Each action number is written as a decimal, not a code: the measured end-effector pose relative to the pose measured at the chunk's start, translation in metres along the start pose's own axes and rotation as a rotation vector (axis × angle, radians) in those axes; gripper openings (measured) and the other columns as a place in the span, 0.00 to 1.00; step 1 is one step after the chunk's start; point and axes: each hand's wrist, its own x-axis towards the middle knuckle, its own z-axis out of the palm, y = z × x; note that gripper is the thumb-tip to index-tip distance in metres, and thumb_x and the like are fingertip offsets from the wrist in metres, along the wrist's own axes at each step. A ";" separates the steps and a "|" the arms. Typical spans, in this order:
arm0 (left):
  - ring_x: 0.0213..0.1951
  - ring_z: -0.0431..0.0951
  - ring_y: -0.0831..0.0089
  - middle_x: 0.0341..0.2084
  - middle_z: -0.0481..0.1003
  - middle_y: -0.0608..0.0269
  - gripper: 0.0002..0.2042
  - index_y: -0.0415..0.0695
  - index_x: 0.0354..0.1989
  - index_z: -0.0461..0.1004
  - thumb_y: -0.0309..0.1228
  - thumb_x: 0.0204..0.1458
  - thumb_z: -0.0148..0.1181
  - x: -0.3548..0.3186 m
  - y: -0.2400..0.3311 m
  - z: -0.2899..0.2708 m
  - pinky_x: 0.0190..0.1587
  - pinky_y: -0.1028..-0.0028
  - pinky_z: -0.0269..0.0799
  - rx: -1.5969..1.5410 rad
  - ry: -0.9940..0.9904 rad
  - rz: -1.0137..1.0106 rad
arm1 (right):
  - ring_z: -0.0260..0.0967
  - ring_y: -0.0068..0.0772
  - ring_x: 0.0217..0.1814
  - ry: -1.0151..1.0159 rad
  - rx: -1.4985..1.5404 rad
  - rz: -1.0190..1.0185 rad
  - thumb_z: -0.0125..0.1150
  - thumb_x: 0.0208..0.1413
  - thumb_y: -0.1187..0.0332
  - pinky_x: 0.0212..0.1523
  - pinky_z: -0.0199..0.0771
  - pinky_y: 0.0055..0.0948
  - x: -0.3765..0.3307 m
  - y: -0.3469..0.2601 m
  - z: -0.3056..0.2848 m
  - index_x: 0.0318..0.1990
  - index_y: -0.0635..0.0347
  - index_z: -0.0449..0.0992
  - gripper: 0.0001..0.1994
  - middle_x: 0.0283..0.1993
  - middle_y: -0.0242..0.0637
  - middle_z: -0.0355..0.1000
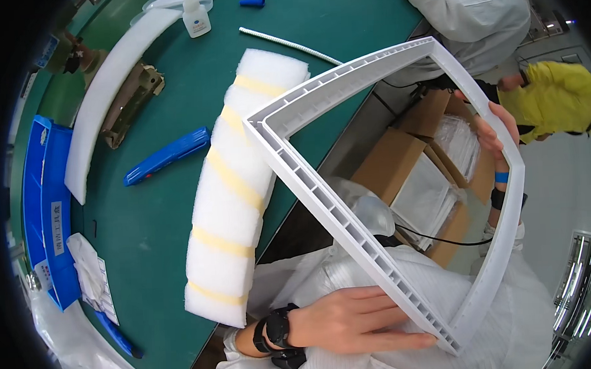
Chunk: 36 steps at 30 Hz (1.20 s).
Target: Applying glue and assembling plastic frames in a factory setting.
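Evidently, the step was handling the white frame (350, 228), held tilted over my lap beside the counter (153, 237), my left hand (351, 320) gripping its lower corner, my right hand (488, 136) its far side; the next move seemed to call for steady support. A blue bin (57, 162) bore a printed label (57, 228); the bottle's (197, 24) print was illegible.

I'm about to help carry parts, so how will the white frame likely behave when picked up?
The white frame is probably light for its size, being a thin, open, plastic-looking loop with hollow, ribbed channels. It should feel fairly stiff, since those ribs look like bracing. Its smooth-looking outer faces might be a little slippery.
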 end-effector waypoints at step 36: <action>0.43 0.81 0.61 0.41 0.79 0.55 0.22 0.48 0.53 0.76 0.19 0.46 0.60 0.013 0.002 -0.009 0.49 0.69 0.77 0.110 0.132 -0.048 | 0.61 0.27 0.08 0.005 0.054 -0.030 0.35 0.68 0.61 0.07 0.62 0.20 0.010 0.014 -0.027 0.70 0.68 0.40 0.29 0.17 0.42 0.65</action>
